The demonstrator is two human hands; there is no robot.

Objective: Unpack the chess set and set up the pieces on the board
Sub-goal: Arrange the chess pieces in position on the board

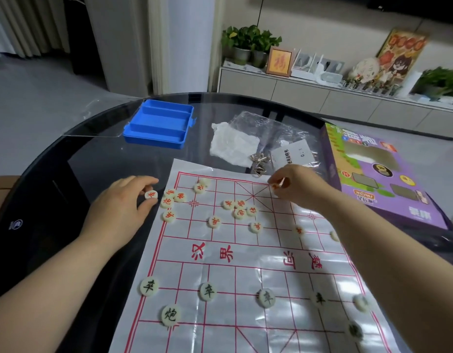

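- Left hand (123,200) lies over the dark glass table (93,161), just off the left edge of the xiangqi board sheet (245,263); thumb and fingers curl round a pale round piece with a red character (151,194)
- Right hand (294,188) reaches to the far rows of the sheet; thumb and forefinger pinch a second red-marked piece (277,185), tilted, near the right corner of the far palace diagonals
- Loose red-marked pieces lie on the far half: a left-edge cluster (173,200) just beside the left hand, a middle cluster (239,208), and others scattered singly
- Black-marked pieces stand on the near half; a row of them (207,291) runs across the sheet, with a cannon piece (169,315) nearer, at the left
- Blue compartment box (159,124) sits open beyond the sheet, its clear lid (93,118) laid flat to the left
- Crumpled white paper (233,146), a clear plastic bag (271,128) and metal rings (258,164) lie past the far edge; a purple game box (378,174) lies to the right
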